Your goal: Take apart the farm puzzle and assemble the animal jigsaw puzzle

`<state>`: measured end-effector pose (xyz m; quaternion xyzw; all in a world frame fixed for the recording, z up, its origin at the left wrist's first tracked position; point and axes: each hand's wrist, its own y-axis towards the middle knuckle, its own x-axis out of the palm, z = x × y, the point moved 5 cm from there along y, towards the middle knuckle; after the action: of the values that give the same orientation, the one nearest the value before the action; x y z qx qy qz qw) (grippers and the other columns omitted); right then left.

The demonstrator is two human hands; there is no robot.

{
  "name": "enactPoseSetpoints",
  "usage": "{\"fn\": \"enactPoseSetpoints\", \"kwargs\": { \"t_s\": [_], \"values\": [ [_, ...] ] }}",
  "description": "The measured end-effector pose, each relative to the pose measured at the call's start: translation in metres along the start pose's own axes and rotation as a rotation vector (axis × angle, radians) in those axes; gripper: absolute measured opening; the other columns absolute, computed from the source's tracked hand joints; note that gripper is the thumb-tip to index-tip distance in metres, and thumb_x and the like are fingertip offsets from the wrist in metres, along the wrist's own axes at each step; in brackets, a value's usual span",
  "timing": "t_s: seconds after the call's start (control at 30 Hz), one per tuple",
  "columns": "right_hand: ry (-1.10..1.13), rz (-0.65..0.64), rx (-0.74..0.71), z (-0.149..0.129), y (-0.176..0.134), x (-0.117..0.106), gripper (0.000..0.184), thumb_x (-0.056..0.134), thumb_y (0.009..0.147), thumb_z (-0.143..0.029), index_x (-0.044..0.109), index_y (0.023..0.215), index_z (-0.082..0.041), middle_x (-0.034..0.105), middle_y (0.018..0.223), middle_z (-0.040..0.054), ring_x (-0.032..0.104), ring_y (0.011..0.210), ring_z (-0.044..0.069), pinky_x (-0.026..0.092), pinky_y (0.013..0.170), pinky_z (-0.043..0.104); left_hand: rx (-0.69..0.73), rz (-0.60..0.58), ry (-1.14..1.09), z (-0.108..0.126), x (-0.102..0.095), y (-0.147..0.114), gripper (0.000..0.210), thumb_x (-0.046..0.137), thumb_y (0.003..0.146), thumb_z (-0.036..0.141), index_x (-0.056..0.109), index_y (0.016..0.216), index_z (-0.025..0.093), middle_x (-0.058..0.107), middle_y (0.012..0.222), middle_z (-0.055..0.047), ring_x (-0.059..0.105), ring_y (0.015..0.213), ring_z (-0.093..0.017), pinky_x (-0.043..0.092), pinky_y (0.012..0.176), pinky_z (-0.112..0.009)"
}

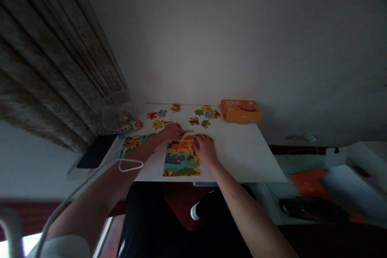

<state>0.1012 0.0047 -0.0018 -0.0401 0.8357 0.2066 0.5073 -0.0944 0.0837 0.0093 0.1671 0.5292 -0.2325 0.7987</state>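
A partly joined jigsaw puzzle with a grey hippo and green bushes lies near the front edge of the white table. My left hand reaches over its upper left part, fingers pinched at a small puzzle piece whose picture I cannot make out. My right hand rests at the upper right edge, fingers bent a little apart and touching the puzzle there. Loose puzzle pieces lie beyond my hands, with more pieces to the left. A picture sheet lies partly under my left forearm.
An orange box stands at the back right of the table. On the left are a clear plastic bag with colourful contents and a dark tablet-like slab. A white cable crosses my left forearm. Curtains hang at left.
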Motion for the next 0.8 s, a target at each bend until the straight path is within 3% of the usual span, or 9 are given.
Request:
{"fn": "enactPoseSetpoints", "kwargs": {
  "t_s": [0.13, 0.27, 0.4, 0.8],
  "values": [
    [-0.004, 0.004, 0.006, -0.001, 0.0, -0.001, 0.027, 0.055, 0.102, -0.033, 0.07, 0.121, -0.022, 0.07, 0.128, 0.0118, 0.058, 0.121, 0.029, 0.039, 0.102, 0.045, 0.062, 0.121, 0.087, 0.019, 0.011, -0.018, 0.034, 0.057, 0.099, 0.033, 0.073, 0.127, 0.021, 0.062, 0.143, -0.015, 0.059, 0.13, -0.029, 0.044, 0.113, -0.048],
    [-0.009, 0.0, 0.005, -0.001, 0.0, 0.0, 0.027, 0.056, 0.101, -0.031, 0.069, 0.122, -0.021, 0.07, 0.128, 0.0119, 0.057, 0.121, 0.029, 0.039, 0.103, 0.045, 0.113, 0.112, 0.226, 0.04, 0.034, -0.04, 0.047, 0.043, 0.106, 0.04, 0.055, 0.148, 0.023, 0.05, 0.158, -0.014, 0.045, 0.147, -0.028, 0.032, 0.122, -0.054],
    [-0.004, 0.007, 0.003, -0.001, 0.0, 0.0, 0.027, 0.055, 0.101, -0.031, 0.07, 0.121, -0.021, 0.07, 0.126, 0.012, 0.058, 0.119, 0.029, 0.039, 0.102, 0.045, 0.056, 0.087, 0.273, 0.047, 0.048, -0.048, 0.054, 0.038, 0.107, 0.046, 0.046, 0.156, 0.023, 0.047, 0.16, -0.014, 0.042, 0.15, -0.029, 0.03, 0.123, -0.056],
    [-0.008, 0.019, -0.007, -0.003, -0.001, -0.003, 0.026, 0.056, 0.101, -0.031, 0.07, 0.121, -0.021, 0.071, 0.127, 0.0118, 0.058, 0.12, 0.029, 0.04, 0.101, 0.044, 0.062, 0.078, 0.373, 0.045, 0.047, -0.051, 0.057, 0.032, 0.108, 0.048, 0.036, 0.161, 0.028, 0.045, 0.163, -0.011, 0.042, 0.15, -0.028, 0.021, 0.125, -0.061]
  ]
}}
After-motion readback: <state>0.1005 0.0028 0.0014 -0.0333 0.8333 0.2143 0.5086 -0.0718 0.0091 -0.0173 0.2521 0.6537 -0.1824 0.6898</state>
